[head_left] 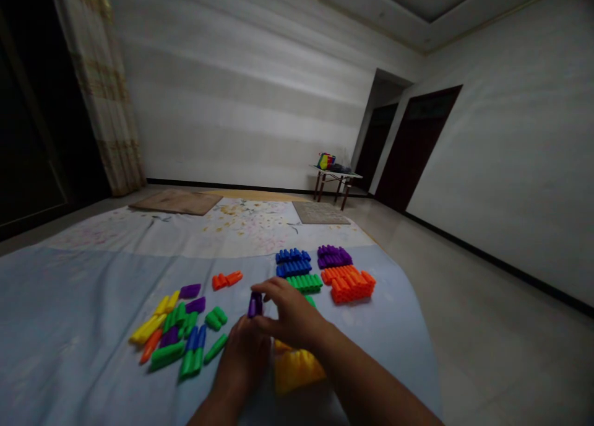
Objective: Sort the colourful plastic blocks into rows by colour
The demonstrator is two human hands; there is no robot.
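My left hand (245, 352) is low in the middle, its fingers closed around the lower end of a purple piece (255, 304). Over the same piece my right hand (288, 308) curls from the right, fingertips at its top and thumb near its base. Loose pieces lie at the left: yellow (148, 329), green (167, 355), orange, purple and blue. Grouped by colour at the right are blue (293, 268), purple (334, 257), green (305, 283) and orange (352, 286) pieces. A yellow group (299, 370) sits partly behind my right forearm.
A pale blue and floral cloth (380, 345) covers the round surface. Two orange pieces (227, 280) lie beyond my hands. At the far edge are a brown board (176, 202) and a grey mat (320, 213). A small table (336, 173) stands by the far wall.
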